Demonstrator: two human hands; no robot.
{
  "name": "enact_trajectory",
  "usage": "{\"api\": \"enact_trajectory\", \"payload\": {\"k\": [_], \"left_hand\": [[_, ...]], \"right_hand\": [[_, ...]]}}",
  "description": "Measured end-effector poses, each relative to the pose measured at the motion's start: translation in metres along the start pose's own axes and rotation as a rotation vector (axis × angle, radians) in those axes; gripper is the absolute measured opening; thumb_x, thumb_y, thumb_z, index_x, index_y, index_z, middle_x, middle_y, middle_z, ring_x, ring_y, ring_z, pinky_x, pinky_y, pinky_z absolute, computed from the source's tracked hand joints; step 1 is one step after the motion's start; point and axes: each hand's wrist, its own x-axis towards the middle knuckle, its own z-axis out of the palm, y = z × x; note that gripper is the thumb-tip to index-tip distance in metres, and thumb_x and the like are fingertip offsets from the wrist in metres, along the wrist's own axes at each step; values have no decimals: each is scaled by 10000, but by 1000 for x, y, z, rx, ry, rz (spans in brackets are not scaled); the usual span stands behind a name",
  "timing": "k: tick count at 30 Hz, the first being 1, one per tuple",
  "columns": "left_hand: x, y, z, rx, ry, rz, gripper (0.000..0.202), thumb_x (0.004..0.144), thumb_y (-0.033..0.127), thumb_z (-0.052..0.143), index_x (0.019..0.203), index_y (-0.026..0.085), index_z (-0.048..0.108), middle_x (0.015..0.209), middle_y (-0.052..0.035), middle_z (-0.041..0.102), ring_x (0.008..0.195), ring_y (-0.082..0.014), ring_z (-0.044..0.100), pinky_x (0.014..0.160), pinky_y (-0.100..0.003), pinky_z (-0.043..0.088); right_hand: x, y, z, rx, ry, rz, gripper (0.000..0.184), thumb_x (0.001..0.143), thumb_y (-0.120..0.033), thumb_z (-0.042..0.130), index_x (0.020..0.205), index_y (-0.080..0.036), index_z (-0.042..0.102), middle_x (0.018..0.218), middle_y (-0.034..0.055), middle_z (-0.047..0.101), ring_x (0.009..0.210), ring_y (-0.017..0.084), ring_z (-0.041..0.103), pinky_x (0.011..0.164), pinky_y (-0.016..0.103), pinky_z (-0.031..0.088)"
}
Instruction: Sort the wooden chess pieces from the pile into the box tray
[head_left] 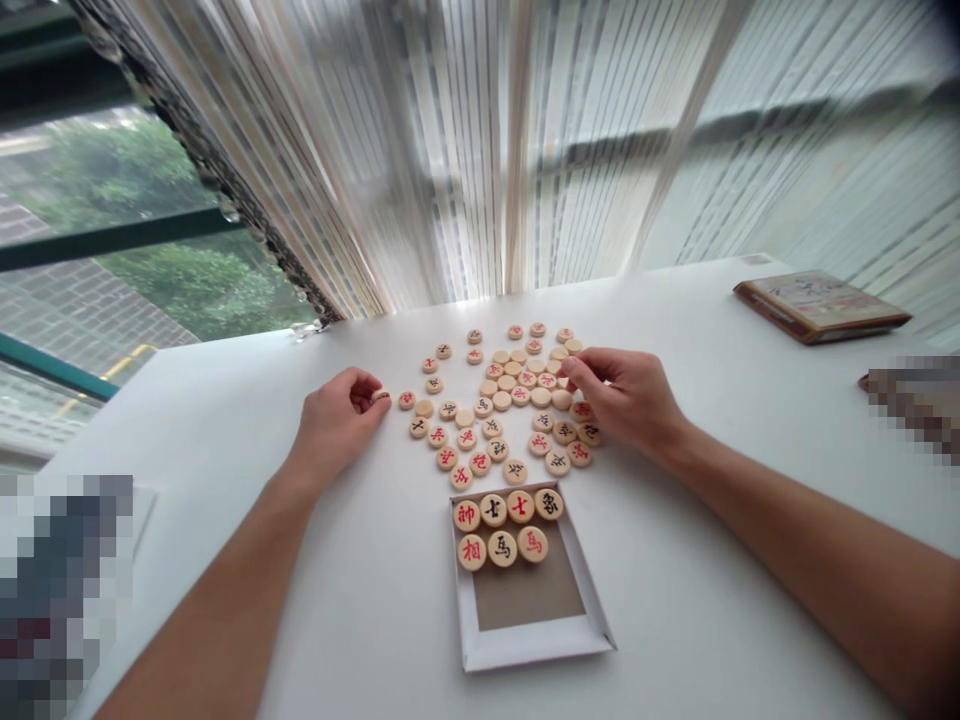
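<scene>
Many round wooden chess pieces with red or black characters lie scattered on the white table. My left hand rests at the left edge of the scatter, fingers curled, pinching one piece. My right hand lies on the right side of the scatter, its fingertips pressed together on a piece there. A shallow white box tray lies near me; several pieces stand in two rows at its far end.
A brown flat box lid lies at the table's far right. White sheer curtains hang behind the table, with a window on the left. Blurred patches sit at the lower left and right edges.
</scene>
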Motion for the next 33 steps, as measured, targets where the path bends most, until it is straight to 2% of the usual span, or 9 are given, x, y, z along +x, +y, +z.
{"api": "enact_trajectory", "payload": {"k": [3,6,10,13,18,21,23,28,33], "left_hand": [[-3,9,-1,-114,96,-18,218,795,373,790,897,204,697,824,-33,752,703,-190,695,694,-307,555],[-18,37,4,-514,150,-19,291,751,350,866,945,176,736,835,-43,769,680,-180,714,669,-297,597],[-56,82,18,-820,-78,-89,304,760,352,916,995,173,844,859,-79,812,754,-219,760,682,-316,644],[-80,102,26,-965,-304,-177,264,777,338,918,996,196,874,860,-84,832,712,-223,774,685,-347,685],[-91,108,26,-1141,-432,-304,268,774,330,926,1001,194,885,893,-101,850,770,-261,823,798,-416,726],[-91,109,25,-1197,-455,-327,277,771,324,934,1011,194,886,926,-110,856,838,-290,838,915,-474,708],[-91,111,25,-1209,-451,-331,277,763,321,940,1005,196,888,917,-108,857,859,-302,840,929,-483,704],[-93,113,24,-1187,-439,-319,278,737,333,958,968,191,893,871,-111,852,849,-306,838,864,-445,721],[-92,116,22,-1207,-460,-345,305,711,302,981,961,157,886,853,-103,850,803,-240,829,793,-317,716]], "right_hand": [[0,-1,0,13,4,5,363,953,-371,596,649,-191,682,552,15,623,518,152,496,530,290,367],[-2,-7,0,43,3,10,365,961,-384,596,665,-190,684,565,18,619,525,151,497,527,286,374],[-14,-27,3,119,-68,4,392,993,-420,583,699,-189,700,550,1,585,510,138,462,502,274,361],[-27,-45,5,278,-220,15,374,1002,-416,601,731,-185,716,606,13,650,543,141,516,521,269,391],[-42,-63,6,383,-408,-47,295,1007,-361,605,807,-190,738,709,25,729,622,156,607,566,273,443],[-44,-65,6,380,-418,-50,227,992,-329,637,845,-195,747,711,16,738,615,152,610,557,269,449],[-44,-65,6,379,-405,-52,208,985,-321,659,847,-196,751,708,13,738,613,150,605,558,269,452],[-47,-64,7,450,-420,7,173,967,-317,712,853,-194,754,725,23,740,641,166,636,558,271,463],[-50,-63,7,490,-421,20,176,970,-316,718,857,-186,754,733,33,734,647,165,638,555,261,473]]}}
